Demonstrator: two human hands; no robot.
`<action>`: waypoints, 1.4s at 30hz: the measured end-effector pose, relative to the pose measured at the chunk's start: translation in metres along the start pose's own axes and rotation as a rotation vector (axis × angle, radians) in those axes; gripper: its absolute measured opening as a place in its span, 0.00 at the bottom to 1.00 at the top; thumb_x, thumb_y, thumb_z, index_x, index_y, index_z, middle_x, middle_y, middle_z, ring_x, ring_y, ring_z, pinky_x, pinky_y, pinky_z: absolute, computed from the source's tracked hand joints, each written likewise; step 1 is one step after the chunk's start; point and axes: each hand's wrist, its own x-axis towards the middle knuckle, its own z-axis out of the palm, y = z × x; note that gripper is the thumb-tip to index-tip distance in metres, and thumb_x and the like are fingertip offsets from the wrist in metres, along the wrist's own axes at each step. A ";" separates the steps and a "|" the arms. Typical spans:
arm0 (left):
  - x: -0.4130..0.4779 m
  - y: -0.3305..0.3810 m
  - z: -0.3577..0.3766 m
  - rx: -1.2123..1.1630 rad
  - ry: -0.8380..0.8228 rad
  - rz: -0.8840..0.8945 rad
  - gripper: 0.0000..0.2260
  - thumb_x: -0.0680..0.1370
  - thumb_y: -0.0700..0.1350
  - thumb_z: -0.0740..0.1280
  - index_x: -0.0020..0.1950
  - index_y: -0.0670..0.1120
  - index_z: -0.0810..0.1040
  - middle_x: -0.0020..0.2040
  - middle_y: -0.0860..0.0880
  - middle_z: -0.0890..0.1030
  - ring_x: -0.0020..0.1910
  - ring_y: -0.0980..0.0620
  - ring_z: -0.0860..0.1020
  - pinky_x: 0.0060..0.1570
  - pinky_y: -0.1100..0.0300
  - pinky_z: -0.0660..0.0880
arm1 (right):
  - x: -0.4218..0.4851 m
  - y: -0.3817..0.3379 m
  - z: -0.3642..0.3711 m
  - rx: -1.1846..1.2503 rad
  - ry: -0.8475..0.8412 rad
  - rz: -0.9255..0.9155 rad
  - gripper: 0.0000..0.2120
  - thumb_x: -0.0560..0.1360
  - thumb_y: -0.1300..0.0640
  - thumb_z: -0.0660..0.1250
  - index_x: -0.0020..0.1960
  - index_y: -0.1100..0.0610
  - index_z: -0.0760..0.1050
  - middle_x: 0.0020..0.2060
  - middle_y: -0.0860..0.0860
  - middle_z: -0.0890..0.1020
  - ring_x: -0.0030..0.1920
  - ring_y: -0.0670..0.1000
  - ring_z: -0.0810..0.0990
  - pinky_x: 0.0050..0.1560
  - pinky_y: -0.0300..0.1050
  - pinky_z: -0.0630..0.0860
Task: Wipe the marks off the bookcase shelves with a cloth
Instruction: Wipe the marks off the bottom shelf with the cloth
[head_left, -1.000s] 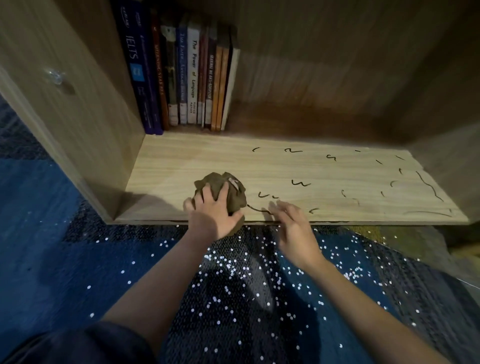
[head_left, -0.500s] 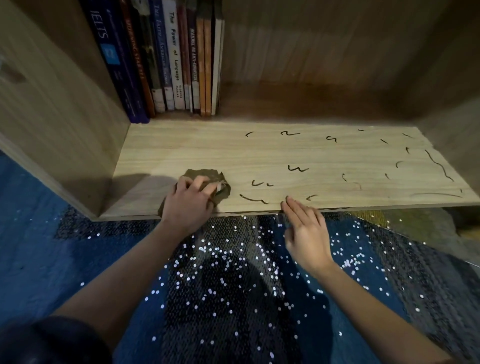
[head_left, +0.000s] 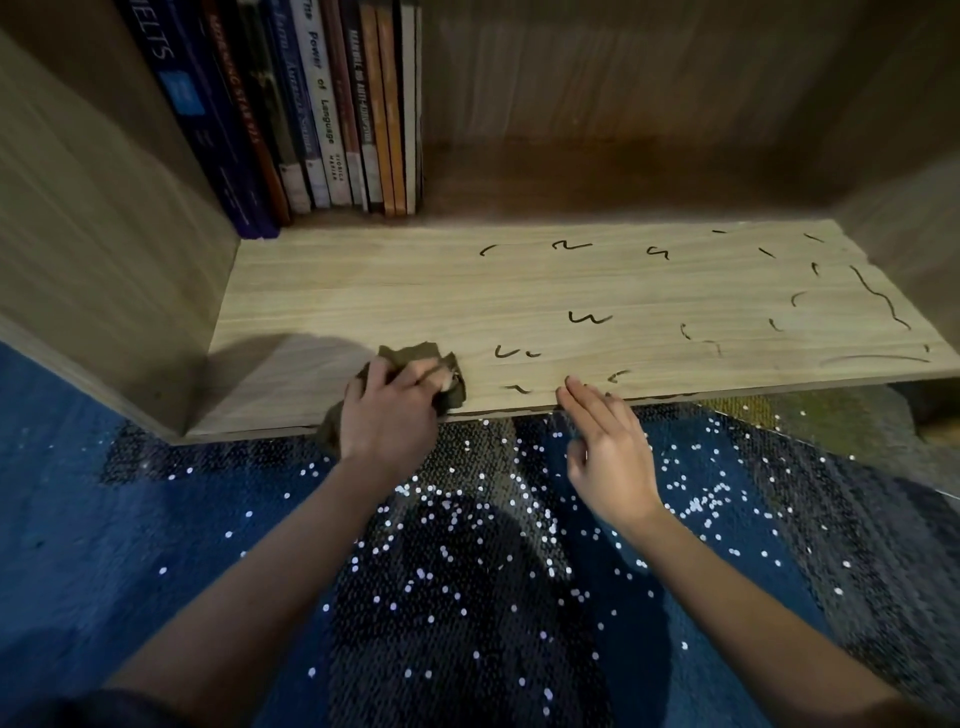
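Presently the cloth (head_left: 410, 356) is being gripped, crumpled, by the left hand (head_left: 387, 413), fingers curled over it, at the front edge of the shelf (head_left: 337, 306), just left of the nearest marks (head_left: 514, 353). The right hand (head_left: 610, 452) is being held flat and empty, its fingertips (head_left: 574, 387) at the shelf lip. A smear is being risked if the wad is being dragged lightly; part of the cloth is hanging off the edge, so contact is probably being lost there, and the marks far right are being left beyond easy reach.

books (head_left: 311, 119): upright row, spines outward | carpet (head_left: 104, 545): blue with dark patches | white specks (head_left: 442, 550): scattered over carpet
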 end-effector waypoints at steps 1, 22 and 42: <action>-0.001 0.013 0.001 -0.044 -0.009 0.017 0.21 0.80 0.44 0.54 0.72 0.58 0.62 0.73 0.57 0.62 0.69 0.47 0.58 0.66 0.49 0.65 | 0.000 -0.001 0.000 0.016 0.009 0.006 0.28 0.62 0.72 0.70 0.62 0.64 0.74 0.61 0.58 0.77 0.58 0.59 0.76 0.62 0.59 0.70; 0.006 0.049 0.010 -0.087 0.000 0.067 0.21 0.80 0.41 0.56 0.72 0.55 0.64 0.72 0.53 0.63 0.66 0.47 0.60 0.65 0.50 0.64 | 0.004 0.008 -0.003 0.060 0.063 -0.036 0.26 0.62 0.72 0.69 0.60 0.62 0.76 0.58 0.56 0.79 0.56 0.50 0.71 0.61 0.60 0.71; 0.036 0.021 0.001 -0.105 -0.128 0.284 0.23 0.79 0.41 0.56 0.73 0.57 0.62 0.75 0.59 0.56 0.70 0.47 0.55 0.68 0.43 0.57 | 0.003 0.010 0.000 0.022 -0.141 -0.062 0.35 0.63 0.68 0.68 0.70 0.64 0.64 0.66 0.57 0.71 0.66 0.55 0.63 0.69 0.50 0.63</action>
